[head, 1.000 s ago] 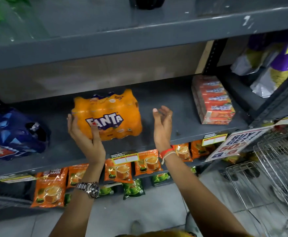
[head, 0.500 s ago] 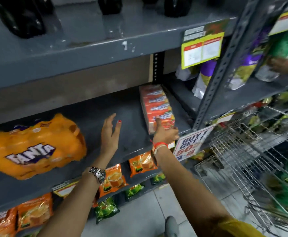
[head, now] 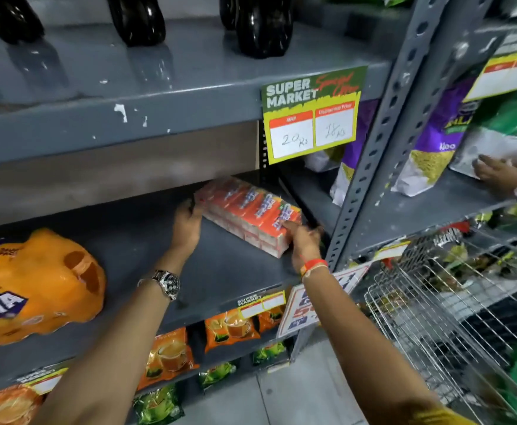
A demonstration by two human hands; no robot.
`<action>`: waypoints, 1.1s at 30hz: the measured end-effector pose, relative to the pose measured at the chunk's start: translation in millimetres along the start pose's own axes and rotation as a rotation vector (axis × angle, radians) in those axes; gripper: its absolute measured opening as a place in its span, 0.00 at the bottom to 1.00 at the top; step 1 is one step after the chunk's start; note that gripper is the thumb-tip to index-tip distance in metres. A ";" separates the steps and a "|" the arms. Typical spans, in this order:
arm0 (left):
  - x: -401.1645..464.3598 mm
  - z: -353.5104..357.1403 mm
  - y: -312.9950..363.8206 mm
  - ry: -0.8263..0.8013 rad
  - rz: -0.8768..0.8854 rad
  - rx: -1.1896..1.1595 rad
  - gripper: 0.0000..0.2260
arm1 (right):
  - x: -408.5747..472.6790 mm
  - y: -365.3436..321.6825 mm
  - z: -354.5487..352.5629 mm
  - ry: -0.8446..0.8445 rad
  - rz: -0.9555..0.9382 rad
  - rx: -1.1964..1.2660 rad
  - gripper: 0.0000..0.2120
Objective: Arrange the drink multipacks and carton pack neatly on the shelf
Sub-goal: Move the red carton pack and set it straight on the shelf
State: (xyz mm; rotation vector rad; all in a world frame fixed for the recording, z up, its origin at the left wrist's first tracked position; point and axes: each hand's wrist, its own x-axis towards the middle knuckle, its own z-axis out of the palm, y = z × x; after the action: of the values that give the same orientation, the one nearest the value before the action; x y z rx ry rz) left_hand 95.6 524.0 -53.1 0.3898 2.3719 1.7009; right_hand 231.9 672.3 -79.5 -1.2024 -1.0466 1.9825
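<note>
An orange-and-white carton pack (head: 251, 214) lies at the right end of the grey middle shelf (head: 146, 240), turned at an angle. My left hand (head: 186, 225) grips its far left end and my right hand (head: 301, 240) grips its near right corner. An orange Fanta multipack (head: 33, 289) in shrink wrap sits alone at the left of the same shelf, apart from both hands.
Dark cola bottles (head: 263, 23) stand on the shelf above, with a price sign (head: 312, 115) on its edge. A grey upright post (head: 370, 154) bounds the shelf on the right. A wire trolley (head: 453, 311) stands at the lower right. Another person's hand (head: 505, 174) works on the neighbouring shelf.
Both hands left the Fanta multipack, moved right along the shelf and closed on the two ends of the carton pack. The view swung right with them.
</note>
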 end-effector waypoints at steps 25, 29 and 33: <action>-1.6 -33.7 -24.4 0.092 -0.344 -0.178 0.15 | 47.7 -34.7 12.5 -0.433 -0.241 -0.529 0.14; -50.4 -39.9 -46.7 0.171 -0.072 -0.182 0.18 | 37.7 -25.2 4.6 -0.578 -0.333 -0.415 0.21; -77.5 -36.6 -67.2 0.272 0.007 -0.086 0.16 | 22.1 -2.5 -2.2 -0.506 -0.325 -0.350 0.22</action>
State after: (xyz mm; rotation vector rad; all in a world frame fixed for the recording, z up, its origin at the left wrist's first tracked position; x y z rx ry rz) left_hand 151.0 445.6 -104.6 0.1616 2.4681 1.9620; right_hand 224.8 691.8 -87.7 -0.6302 -1.7758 1.9301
